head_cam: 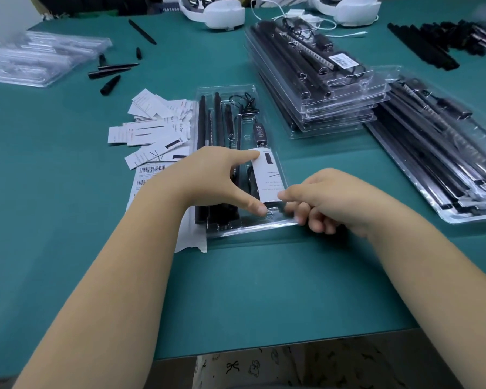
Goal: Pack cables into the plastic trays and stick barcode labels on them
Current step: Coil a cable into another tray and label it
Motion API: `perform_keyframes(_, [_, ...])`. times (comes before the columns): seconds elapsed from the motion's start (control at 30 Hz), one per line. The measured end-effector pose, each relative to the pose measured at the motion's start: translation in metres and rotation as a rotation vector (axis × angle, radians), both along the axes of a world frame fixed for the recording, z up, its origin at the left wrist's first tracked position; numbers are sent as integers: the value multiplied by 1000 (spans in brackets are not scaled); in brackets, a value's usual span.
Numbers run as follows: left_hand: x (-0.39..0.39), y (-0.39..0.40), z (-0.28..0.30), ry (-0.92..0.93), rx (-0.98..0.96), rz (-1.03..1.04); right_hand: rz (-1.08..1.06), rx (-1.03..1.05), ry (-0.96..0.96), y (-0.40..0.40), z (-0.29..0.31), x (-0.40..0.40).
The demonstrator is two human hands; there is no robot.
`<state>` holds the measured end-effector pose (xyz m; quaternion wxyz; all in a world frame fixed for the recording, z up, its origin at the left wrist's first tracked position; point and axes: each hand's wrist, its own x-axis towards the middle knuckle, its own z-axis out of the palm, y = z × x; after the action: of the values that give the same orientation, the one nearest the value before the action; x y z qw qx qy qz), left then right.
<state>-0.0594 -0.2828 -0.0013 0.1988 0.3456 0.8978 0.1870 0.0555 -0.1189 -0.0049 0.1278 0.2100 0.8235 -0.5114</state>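
Observation:
A clear plastic tray lies in front of me on the green table, filled with black rods and a black cable with a small controller. A white printed card lies on the tray's near right part. My left hand spans the card, its index fingertip on the card's far end and its thumb at the near end. My right hand touches the card's near right corner with its fingertips, the other fingers curled at the tray's front edge. A barcode label sheet lies left of the tray, partly under my left wrist.
Loose white cards lie left of the tray. Stacks of packed trays stand behind and to the right. Empty clear trays are far left, loose black parts near them, black rods far right, white headsets at the back.

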Motion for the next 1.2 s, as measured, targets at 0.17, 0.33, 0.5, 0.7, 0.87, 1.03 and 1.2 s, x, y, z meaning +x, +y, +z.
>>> perform_keyframes(0.17, [-3,1,-3,12,40,10,20,-146,-47,8,3,-6])
perform_keyframes(0.33, [-5,4,-6,22,113,36,-29,-232,-9,12,-1,-6])
perform_keyframes(0.5, [-4,4,-10,52,118,13,43,-163,-10,11,-3,-4])
perform_keyframes(0.7, [0,15,-10,173,167,37,17,-269,-8,15,-2,-5])
perform_keyframes(0.87, [3,22,-10,255,169,15,24,-264,-8,15,-3,-6])
perform_keyframes(1.03, [1,20,-11,279,175,0,34,-279,17,14,-2,-4])
perform_keyframes(1.2, [1,18,-13,284,174,-40,23,-293,22,14,-2,-2])
